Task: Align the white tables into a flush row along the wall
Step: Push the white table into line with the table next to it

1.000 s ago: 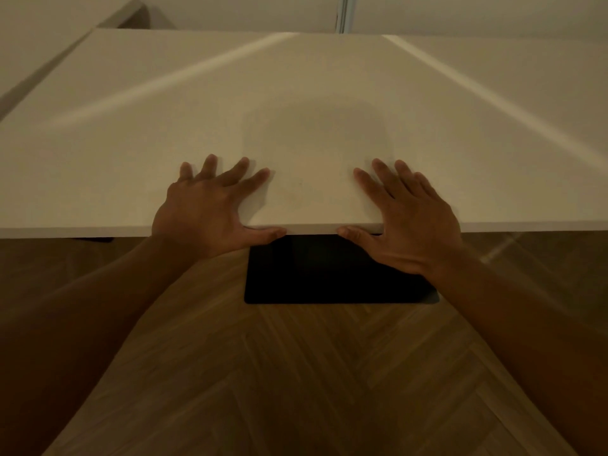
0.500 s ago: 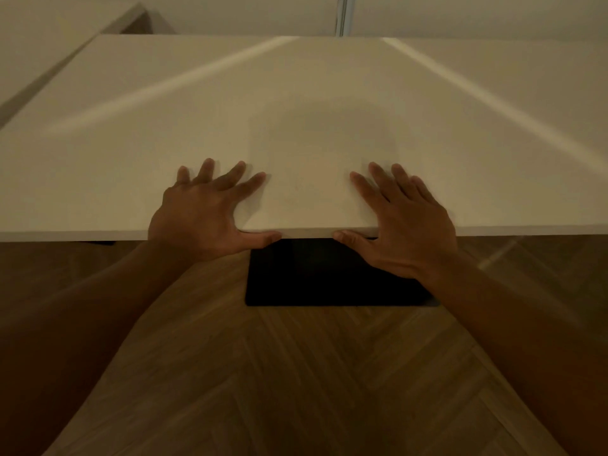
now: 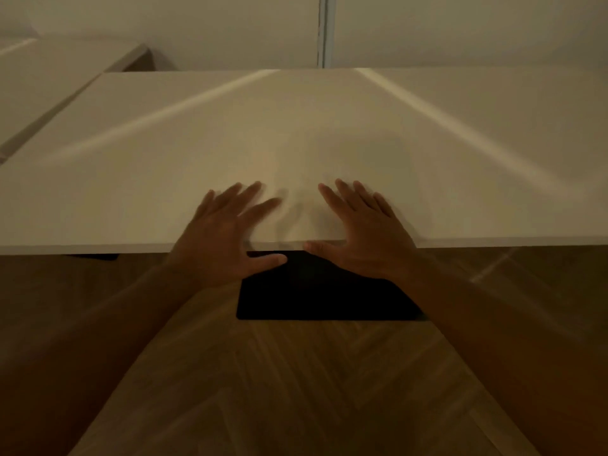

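Note:
A white table (image 3: 329, 133) fills the middle of the view, and its far edge lies close to the wall (image 3: 230, 28). A second white table (image 3: 49, 77) stands at the far left, set at an angle, with a dark gap between the two. My left hand (image 3: 220, 238) and my right hand (image 3: 365, 232) hover over the near edge of the middle table, close together, with fingers spread. Both are blurred by motion. The thumbs hang at or just below the edge, and I see no firm grip on it.
The table's black base plate (image 3: 322, 291) lies on the herringbone wood floor (image 3: 296, 390) under the near edge. A pale vertical strip (image 3: 325, 31) runs up the wall behind the table.
Both hands have slid inward toward each other along the near edge and have loosened from it. The table now appears farther from me, with more wall in view.

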